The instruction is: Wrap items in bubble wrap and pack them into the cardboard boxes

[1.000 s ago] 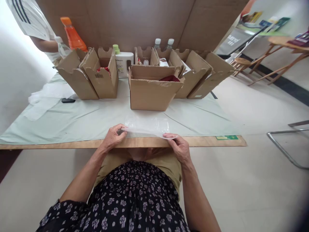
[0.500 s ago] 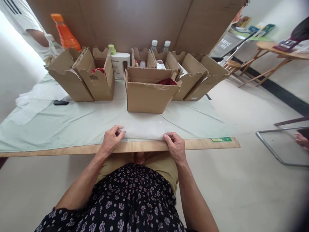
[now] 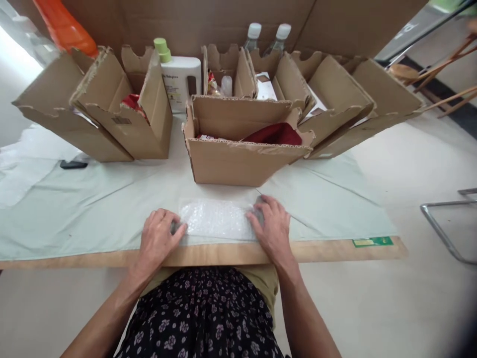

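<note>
A clear strip of bubble wrap (image 3: 218, 219) lies flat on the cloth near the table's front edge, right in front of me. At its left end my left hand (image 3: 158, 236) rests low, thumb and curled fingers closed around the edge of the wrap. My right hand (image 3: 273, 226) has the opposite end between thumb and bent fingers, knuckles up. The fingertips of both hands are partly hidden. Just beyond the wrap stands an open cardboard box (image 3: 231, 161) with dark red contents.
More open cardboard boxes (image 3: 152, 134) stand in a row behind. Among them are a white bottle with a green cap (image 3: 181, 82), an orange bottle (image 3: 65, 27) and two white-capped bottles (image 3: 281, 37). Plastic wrap (image 3: 26, 159) and a small black object (image 3: 73, 164) lie left.
The view has tilted and come closer to the table. The bubble wrap has moved from the wooden edge slightly further onto the cloth and now lies flatter, with both hands at its ends.
</note>
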`<state>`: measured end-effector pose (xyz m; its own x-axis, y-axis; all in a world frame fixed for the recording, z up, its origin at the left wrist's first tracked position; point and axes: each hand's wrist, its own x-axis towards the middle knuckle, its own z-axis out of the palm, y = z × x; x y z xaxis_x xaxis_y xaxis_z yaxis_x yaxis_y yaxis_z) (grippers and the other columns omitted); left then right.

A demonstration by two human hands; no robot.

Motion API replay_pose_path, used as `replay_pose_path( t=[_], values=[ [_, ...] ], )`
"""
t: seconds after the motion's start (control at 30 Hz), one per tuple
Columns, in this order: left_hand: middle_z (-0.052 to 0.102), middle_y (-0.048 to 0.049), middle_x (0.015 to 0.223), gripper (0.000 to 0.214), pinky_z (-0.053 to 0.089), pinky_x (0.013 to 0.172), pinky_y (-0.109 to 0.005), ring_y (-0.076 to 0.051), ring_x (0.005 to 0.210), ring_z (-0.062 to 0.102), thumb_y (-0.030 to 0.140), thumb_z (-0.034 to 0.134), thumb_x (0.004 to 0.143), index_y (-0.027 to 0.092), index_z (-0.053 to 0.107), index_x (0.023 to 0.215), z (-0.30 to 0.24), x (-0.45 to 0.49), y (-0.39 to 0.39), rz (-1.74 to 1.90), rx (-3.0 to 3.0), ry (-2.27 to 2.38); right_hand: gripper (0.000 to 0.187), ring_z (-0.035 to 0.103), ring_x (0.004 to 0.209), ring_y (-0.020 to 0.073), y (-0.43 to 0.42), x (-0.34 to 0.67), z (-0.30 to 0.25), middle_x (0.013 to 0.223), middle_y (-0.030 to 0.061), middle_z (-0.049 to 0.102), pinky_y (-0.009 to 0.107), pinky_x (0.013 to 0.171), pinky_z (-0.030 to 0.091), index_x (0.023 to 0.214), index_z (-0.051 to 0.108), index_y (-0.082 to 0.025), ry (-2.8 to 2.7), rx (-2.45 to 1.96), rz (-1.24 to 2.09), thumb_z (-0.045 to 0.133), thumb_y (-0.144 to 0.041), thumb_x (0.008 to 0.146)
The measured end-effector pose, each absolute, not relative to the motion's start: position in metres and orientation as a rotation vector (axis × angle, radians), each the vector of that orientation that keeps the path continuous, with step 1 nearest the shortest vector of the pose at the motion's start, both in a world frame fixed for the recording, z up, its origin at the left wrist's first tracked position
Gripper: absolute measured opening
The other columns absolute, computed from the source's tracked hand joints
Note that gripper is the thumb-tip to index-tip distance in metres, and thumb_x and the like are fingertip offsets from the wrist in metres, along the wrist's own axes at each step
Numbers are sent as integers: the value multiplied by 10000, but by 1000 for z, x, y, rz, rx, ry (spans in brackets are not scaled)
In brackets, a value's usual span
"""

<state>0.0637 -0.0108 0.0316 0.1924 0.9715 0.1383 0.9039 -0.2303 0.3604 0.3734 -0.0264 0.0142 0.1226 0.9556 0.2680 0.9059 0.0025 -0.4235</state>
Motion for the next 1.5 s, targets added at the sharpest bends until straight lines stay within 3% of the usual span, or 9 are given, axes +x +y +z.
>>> replay_pose_path(
  t=[0.1, 0.2, 0.53, 0.63, 0.8, 1.0, 1.13, 1.37, 1.5],
  values=[
    [678, -55, 806, 184, 505, 776, -392, -253, 795, 640, 333, 513, 876, 232, 576, 736, 38, 66, -9, 507, 2151, 1719, 203, 663, 1031, 274, -29, 366, 28, 1105, 99, 748, 418, 900, 471, 887, 661, -213, -1750, -1803, 394, 540, -355, 967],
    [690, -4, 757, 175, 501, 656, -317, -202, 680, 649, 399, 527, 868, 244, 601, 830, 49, 54, -2, 566, 1910, 1755, 233, 681, 787, 195, -45, 357, 41, 901, 27, 735, 324, 762, 517, 1135, 643, -225, -1530, -1772, 689, 571, -362, 960],
    [733, -50, 907, 399, 558, 803, -370, -249, 846, 691, 361, 566, 854, 223, 665, 1215, 40, 36, 86, 688, 2123, 1849, 689, 719, 884, 234, -64, 289, 32, 1090, 58, 770, 358, 831, 582, 1564, 452, -276, -1670, -1528, 1262, 590, -227, 891],
    [706, -136, 1142, 376, 542, 947, -461, -311, 1059, 661, 348, 572, 904, 194, 668, 1233, 31, 48, 78, 856, 2239, 1821, 565, 716, 1024, 244, -54, 293, 39, 1210, 68, 752, 376, 921, 567, 1475, 581, -296, -1702, -1444, 1320, 571, -212, 917],
    [715, -96, 1149, 292, 560, 965, -425, -281, 1125, 652, 259, 633, 915, 262, 683, 1203, 47, 46, 6, 910, 2225, 1362, 267, 711, 943, 218, -50, 297, 47, 1030, 55, 774, 350, 872, 548, 1111, 786, -252, -1593, -1340, 1490, 576, -273, 946],
    [675, -142, 1348, 630, 521, 1068, -510, -331, 1273, 604, 342, 758, 822, 237, 582, 1418, 60, 43, -51, 734, 2060, 1251, 400, 541, 529, 114, -50, 280, 43, 720, 8, 719, 241, 539, 446, 1191, 707, -200, -1008, -1247, 1814, 626, -503, 944],
    [772, -82, 1005, 246, 576, 831, -361, -221, 908, 714, 258, 552, 951, 195, 708, 1130, 42, 52, -43, 867, 1752, 1569, 533, 678, 710, 152, -53, 275, 43, 1064, 87, 762, 275, 613, 528, 1430, 548, -242, -973, -1160, 1643, 623, -484, 962],
    [672, 41, 727, 497, 499, 677, -271, -139, 610, 584, 273, 587, 873, 185, 595, 1362, 31, 50, -22, 796, 1646, 1686, 384, 660, 1190, 243, -55, 277, 43, 1287, 78, 716, 467, 1014, 549, 1358, 633, -302, -1796, -1252, 826, 532, -212, 998],
    [681, 39, 729, 545, 512, 702, -281, -159, 653, 627, 244, 618, 856, 205, 568, 1398, 27, 51, -14, 741, 1723, 1737, 499, 520, 1403, 290, -27, 265, 29, 1445, 100, 637, 503, 1035, 500, 1370, 634, -252, -2264, -1220, 432, 480, -60, 936]
  ],
)
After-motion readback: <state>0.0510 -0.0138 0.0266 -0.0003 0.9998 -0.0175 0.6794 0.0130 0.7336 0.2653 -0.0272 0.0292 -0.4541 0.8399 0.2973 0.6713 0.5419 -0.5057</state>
